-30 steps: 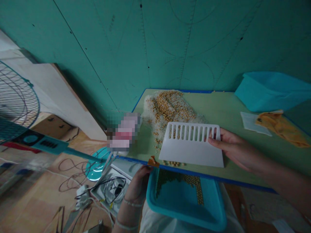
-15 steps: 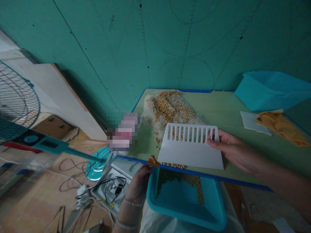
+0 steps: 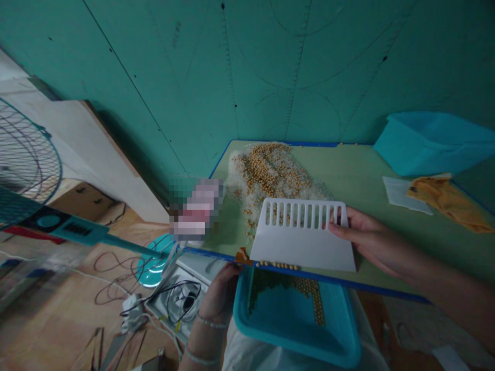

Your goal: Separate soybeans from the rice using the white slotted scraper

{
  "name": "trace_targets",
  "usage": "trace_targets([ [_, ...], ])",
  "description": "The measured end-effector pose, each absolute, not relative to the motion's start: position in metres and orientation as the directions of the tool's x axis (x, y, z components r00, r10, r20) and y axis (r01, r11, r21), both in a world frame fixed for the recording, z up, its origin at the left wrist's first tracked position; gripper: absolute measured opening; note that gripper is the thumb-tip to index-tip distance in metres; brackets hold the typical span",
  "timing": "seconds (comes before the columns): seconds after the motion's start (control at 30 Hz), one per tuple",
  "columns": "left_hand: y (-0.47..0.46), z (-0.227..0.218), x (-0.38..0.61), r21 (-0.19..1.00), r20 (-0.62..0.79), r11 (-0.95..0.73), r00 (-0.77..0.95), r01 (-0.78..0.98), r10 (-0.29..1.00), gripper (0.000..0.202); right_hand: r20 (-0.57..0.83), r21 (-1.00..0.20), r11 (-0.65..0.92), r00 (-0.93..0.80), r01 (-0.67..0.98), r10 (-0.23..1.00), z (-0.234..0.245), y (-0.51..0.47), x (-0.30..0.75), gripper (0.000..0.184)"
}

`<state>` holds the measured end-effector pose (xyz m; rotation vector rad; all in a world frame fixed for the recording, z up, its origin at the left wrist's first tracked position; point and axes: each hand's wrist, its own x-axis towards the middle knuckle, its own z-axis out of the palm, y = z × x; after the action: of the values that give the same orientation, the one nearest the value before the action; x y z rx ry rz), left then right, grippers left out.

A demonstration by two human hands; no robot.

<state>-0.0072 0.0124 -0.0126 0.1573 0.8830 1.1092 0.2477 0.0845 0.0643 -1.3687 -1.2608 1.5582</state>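
My right hand (image 3: 361,229) is closed around the right side of a white slotted plastic scraper (image 3: 301,245). The scraper's long lower edge lies near the blue-edged front of the table, with a short row of soybeans (image 3: 278,266) along it. Behind it spreads a heap of soybeans (image 3: 266,162) mixed with small white grains (image 3: 237,162). Below the table edge, a blue plastic basin (image 3: 294,335) rests on my lap with soybeans inside. My left hand (image 3: 224,283) grips the basin's left rim under the table edge; its fingertips are partly hidden.
On the green tabletop (image 3: 348,165), a blue bin (image 3: 429,147) stands at the right, with an orange cloth (image 3: 452,201) nearby. A pixelated object (image 3: 199,208) is at the left edge. A fan (image 3: 73,226), cables and a white box (image 3: 199,268) occupy the floor side.
The scraper has shifted very slightly, and more of the bean row shows along its lower edge. My left hand and the basin look unmoved.
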Motion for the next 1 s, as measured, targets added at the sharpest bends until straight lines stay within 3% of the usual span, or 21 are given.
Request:
trace_targets([
  [0.43, 0.014, -0.010, -0.006, 0.501, -0.560, 0.477, 0.150, -0.722, 0.815, 0.025, -0.350, -0.937, -0.341, -0.193, 0.082, 0.917, 0.063, 0.078, 0.247, 0.023],
  [0.8, 0.016, -0.016, -0.005, 0.529, -0.555, 0.485, 0.149, -0.696, 0.818, 0.022, -0.248, -0.968, -0.247, -0.033, 0.047, 0.968, 0.074, 0.076, 0.257, 0.028],
  [1.0, 0.017, -0.018, -0.005, 0.518, -0.552, 0.482, 0.154, -0.707, 0.820, 0.022, -0.230, -0.972, -0.221, -0.130, 0.077, 0.964, 0.060, 0.063, 0.256, 0.028],
])
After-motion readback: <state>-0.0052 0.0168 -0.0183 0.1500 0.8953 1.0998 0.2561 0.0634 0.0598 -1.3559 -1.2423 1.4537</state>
